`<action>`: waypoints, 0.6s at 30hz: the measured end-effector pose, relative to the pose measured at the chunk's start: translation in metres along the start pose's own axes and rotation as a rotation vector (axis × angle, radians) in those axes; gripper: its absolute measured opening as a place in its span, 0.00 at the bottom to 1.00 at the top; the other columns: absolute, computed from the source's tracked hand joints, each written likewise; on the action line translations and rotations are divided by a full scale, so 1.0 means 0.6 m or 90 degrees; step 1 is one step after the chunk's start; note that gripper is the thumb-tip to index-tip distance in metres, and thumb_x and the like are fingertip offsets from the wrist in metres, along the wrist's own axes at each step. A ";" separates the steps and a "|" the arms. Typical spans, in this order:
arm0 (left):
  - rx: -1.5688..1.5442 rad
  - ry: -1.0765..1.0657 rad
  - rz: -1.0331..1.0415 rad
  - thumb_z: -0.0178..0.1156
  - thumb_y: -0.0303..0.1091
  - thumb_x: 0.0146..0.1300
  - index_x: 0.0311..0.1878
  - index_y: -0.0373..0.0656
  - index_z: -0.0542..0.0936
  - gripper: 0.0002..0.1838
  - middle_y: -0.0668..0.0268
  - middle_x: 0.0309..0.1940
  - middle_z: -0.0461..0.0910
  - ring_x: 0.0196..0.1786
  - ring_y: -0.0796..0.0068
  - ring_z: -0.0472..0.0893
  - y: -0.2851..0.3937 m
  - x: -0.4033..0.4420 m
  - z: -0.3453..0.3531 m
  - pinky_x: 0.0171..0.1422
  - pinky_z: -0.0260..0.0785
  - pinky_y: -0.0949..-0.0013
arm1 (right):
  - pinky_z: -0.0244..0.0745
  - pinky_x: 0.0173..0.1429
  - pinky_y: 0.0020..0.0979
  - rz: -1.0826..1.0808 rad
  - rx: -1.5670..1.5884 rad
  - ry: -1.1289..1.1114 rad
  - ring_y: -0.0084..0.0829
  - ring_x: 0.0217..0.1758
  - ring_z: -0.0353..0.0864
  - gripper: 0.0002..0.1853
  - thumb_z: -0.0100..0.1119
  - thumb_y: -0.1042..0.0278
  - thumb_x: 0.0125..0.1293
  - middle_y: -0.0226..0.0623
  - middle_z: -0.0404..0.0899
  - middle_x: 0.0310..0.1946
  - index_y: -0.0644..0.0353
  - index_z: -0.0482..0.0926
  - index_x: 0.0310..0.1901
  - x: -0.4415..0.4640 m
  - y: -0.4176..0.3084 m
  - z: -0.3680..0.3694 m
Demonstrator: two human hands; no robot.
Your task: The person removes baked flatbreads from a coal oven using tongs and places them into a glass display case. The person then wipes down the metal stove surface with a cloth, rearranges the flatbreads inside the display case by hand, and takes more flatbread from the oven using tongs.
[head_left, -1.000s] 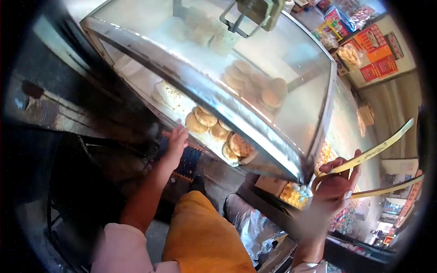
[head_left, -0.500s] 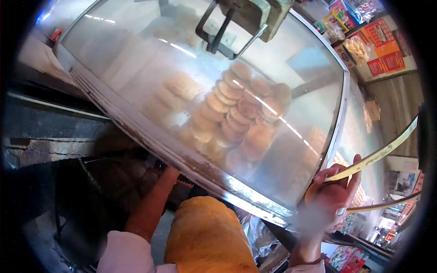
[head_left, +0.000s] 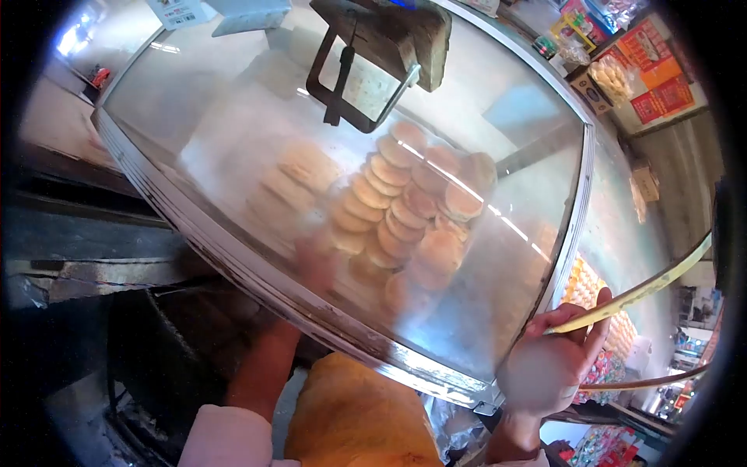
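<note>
The right hand curls its fingers round light, springy-looking tongs, while the left hand, too blurred to tell its grip, is near round breads inside the glass case, probably soft and best held by their rims.

Far in the middle, a dark metal frame juts from a worn brown block, with a white printed box to the left. At the far right, red posters show beside a bag of pale rounds; a brown carton lies nearer. Egg-like orange items sit at the right, bright packets near right.
</note>
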State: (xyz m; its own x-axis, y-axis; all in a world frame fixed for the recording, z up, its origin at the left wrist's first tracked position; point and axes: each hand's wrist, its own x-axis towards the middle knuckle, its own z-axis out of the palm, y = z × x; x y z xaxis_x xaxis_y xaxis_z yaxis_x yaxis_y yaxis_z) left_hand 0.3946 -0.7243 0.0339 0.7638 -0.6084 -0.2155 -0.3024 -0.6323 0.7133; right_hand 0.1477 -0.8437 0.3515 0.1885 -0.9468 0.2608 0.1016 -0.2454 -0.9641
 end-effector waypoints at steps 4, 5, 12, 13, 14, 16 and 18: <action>-0.066 0.034 0.092 0.71 0.40 0.54 0.64 0.39 0.73 0.34 0.40 0.60 0.66 0.62 0.42 0.67 0.003 0.005 0.007 0.70 0.60 0.46 | 0.73 0.42 0.26 0.027 -0.006 0.018 0.26 0.38 0.73 0.58 0.70 0.34 0.56 0.35 0.70 0.40 0.61 0.50 0.77 0.000 -0.007 0.004; -0.076 0.061 0.114 0.71 0.40 0.55 0.64 0.38 0.73 0.34 0.39 0.59 0.67 0.62 0.42 0.68 -0.009 0.005 0.015 0.71 0.59 0.46 | 0.73 0.42 0.26 0.030 -0.008 0.017 0.26 0.38 0.73 0.58 0.70 0.34 0.56 0.35 0.70 0.40 0.61 0.50 0.77 0.000 -0.007 0.007; -0.016 0.101 0.213 0.73 0.41 0.53 0.65 0.37 0.71 0.38 0.42 0.60 0.69 0.64 0.43 0.68 -0.046 0.048 0.055 0.71 0.59 0.46 | 0.79 0.39 0.26 0.065 -0.020 0.088 0.30 0.35 0.78 0.69 0.73 0.26 0.46 0.39 0.74 0.42 0.62 0.44 0.78 -0.002 -0.002 0.001; -0.027 0.147 0.212 0.74 0.41 0.53 0.66 0.36 0.69 0.39 0.42 0.60 0.70 0.65 0.43 0.68 -0.042 0.048 0.051 0.70 0.60 0.46 | 0.79 0.39 0.26 0.055 -0.008 0.095 0.30 0.35 0.79 0.69 0.73 0.26 0.46 0.39 0.74 0.42 0.61 0.45 0.78 -0.001 0.000 0.000; -0.038 0.193 0.214 0.74 0.41 0.53 0.67 0.34 0.68 0.41 0.42 0.60 0.71 0.65 0.43 0.68 -0.036 0.051 0.046 0.70 0.60 0.46 | 0.79 0.39 0.26 0.055 -0.006 0.098 0.30 0.35 0.79 0.69 0.73 0.26 0.46 0.39 0.74 0.42 0.61 0.45 0.78 0.000 0.001 -0.001; -0.012 0.155 0.226 0.74 0.42 0.53 0.67 0.33 0.67 0.42 0.41 0.60 0.71 0.65 0.42 0.68 -0.025 0.054 0.035 0.69 0.61 0.46 | 0.78 0.38 0.26 0.053 0.011 0.098 0.30 0.35 0.78 0.69 0.74 0.27 0.46 0.38 0.74 0.42 0.59 0.45 0.78 -0.001 0.001 -0.002; 0.014 0.119 0.231 0.74 0.43 0.52 0.67 0.32 0.66 0.43 0.40 0.60 0.71 0.65 0.41 0.69 -0.008 0.046 0.024 0.69 0.61 0.45 | 0.77 0.37 0.26 0.065 0.005 0.098 0.30 0.34 0.78 0.68 0.74 0.28 0.46 0.38 0.74 0.42 0.59 0.45 0.78 0.000 -0.008 0.003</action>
State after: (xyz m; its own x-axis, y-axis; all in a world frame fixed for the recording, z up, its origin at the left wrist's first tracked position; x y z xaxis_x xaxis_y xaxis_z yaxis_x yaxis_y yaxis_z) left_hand 0.4092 -0.7450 0.0151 0.6950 -0.6978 0.1735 -0.5816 -0.4037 0.7063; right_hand 0.1491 -0.8421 0.3559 0.0460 -0.9876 0.1503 0.0981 -0.1453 -0.9845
